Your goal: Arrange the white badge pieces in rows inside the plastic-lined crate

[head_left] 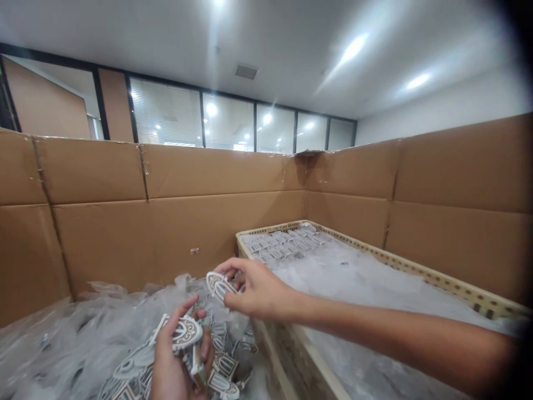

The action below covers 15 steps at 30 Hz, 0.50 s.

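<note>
My right hand [264, 289] pinches a small white arched ornament [215, 282] with brown scrollwork between thumb and fingers. Below and left of it, my left hand [165, 361] is wrapped round a few similar pieces, the top one a white scrolled ornament [189, 333] facing up. How many lie in that palm I cannot tell. Under both hands is a loose heap of white ornaments [225, 366], partly covered by crumpled clear plastic [83, 333]. The right forearm reaches across a cream plastic crate [400, 265] and hides part of its near side.
Inside the crate, rows of white ornaments [287, 241] lie at the far end, beside clear plastic sheeting [353, 272]. Tall cardboard walls [225, 216] enclose the back and right. Beyond them stand glass partitions [229, 119] and a brown door panel [45, 100].
</note>
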{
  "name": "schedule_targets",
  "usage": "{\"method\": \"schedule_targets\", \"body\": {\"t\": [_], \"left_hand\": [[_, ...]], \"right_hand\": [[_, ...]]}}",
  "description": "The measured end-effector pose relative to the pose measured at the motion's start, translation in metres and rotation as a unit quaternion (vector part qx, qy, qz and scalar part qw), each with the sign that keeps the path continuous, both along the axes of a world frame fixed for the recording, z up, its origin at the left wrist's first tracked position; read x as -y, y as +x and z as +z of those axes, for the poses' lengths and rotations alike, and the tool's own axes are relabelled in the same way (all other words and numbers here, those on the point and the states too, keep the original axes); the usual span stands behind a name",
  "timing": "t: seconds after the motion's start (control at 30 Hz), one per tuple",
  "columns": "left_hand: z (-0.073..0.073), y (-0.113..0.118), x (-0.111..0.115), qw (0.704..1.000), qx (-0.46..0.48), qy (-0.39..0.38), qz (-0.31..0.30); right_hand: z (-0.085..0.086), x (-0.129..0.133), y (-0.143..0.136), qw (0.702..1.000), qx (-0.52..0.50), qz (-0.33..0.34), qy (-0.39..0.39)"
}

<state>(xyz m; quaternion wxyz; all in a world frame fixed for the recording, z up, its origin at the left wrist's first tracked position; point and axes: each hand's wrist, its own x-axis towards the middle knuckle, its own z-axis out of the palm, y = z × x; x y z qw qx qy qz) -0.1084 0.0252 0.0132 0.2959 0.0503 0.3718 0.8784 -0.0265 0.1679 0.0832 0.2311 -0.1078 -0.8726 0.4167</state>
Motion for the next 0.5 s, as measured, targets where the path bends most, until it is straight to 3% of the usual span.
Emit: {"method": "schedule_targets", "body": {"t": [0.1,0.2,0.37,0.5], "left_hand": [[0.001,-0.003,0.003,1.000,-0.003,0.005,0.008],[0.003,-0.003,0.004,1.000,-0.005,0.002,0.005],[0.001,-0.008,0.003,1.000,-0.002,-0.005,-0.014],[-0.008,-0.027,0.001,1.000,0.012,-0.005,-0.026]], "right_hand": [[0.005,-0.045,-0.008,0.994,-0.039,-0.063,0.084],[0.006,-0.100,-0.005,0.964,-0.061,-0.160,0.202],[0.016,-0.177,0.031,0.861,0.073,-0.301,0.403],[0.033,-0.224,0.072,0.798,0.175,-0.356,0.454]]}}
